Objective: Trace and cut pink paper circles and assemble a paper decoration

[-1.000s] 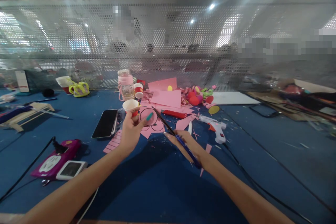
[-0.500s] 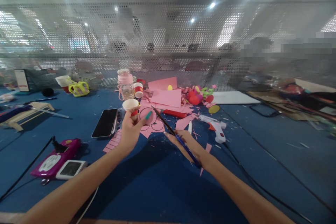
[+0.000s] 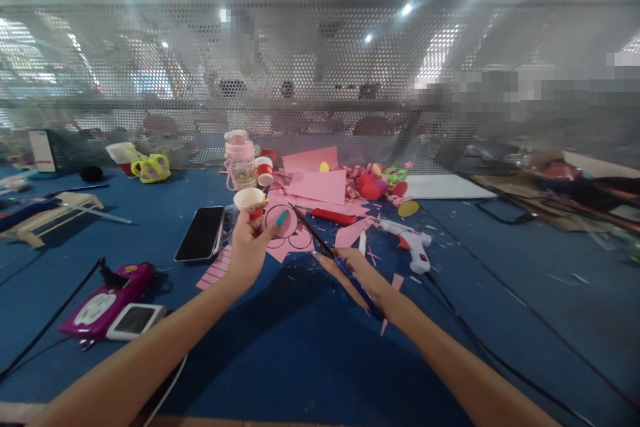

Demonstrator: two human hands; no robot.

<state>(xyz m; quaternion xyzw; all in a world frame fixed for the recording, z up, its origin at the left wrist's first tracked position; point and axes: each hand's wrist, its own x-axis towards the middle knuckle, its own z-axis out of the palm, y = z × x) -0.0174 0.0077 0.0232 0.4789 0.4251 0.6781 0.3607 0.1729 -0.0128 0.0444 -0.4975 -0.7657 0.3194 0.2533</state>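
Observation:
My left hand (image 3: 249,250) is closed on a piece of pink paper (image 3: 280,212) with a dark circle outline on it. A small teal patch shows at the tip of my left thumb; I cannot tell what it is. Right behind my left fingers is a paper cup (image 3: 249,198) with a white inside; whether they touch it is unclear. My right hand (image 3: 357,277) grips a pair of scissors (image 3: 325,247) with blue handles, partly hidden by the hand. The dark blades point up and left, their tips just right of the pink paper.
A phone (image 3: 201,233) and a purple power strip (image 3: 113,300) lie left. Behind my hands are pink sheets (image 3: 317,185), a red cutter (image 3: 333,215) and a pink-lidded bottle (image 3: 240,160). A corded glue gun (image 3: 413,243) lies right. A perforated metal screen (image 3: 320,80) stands behind.
Almost nothing differs. Both hands keep their hold on the paper and the scissors, and the view has shifted only very slightly.

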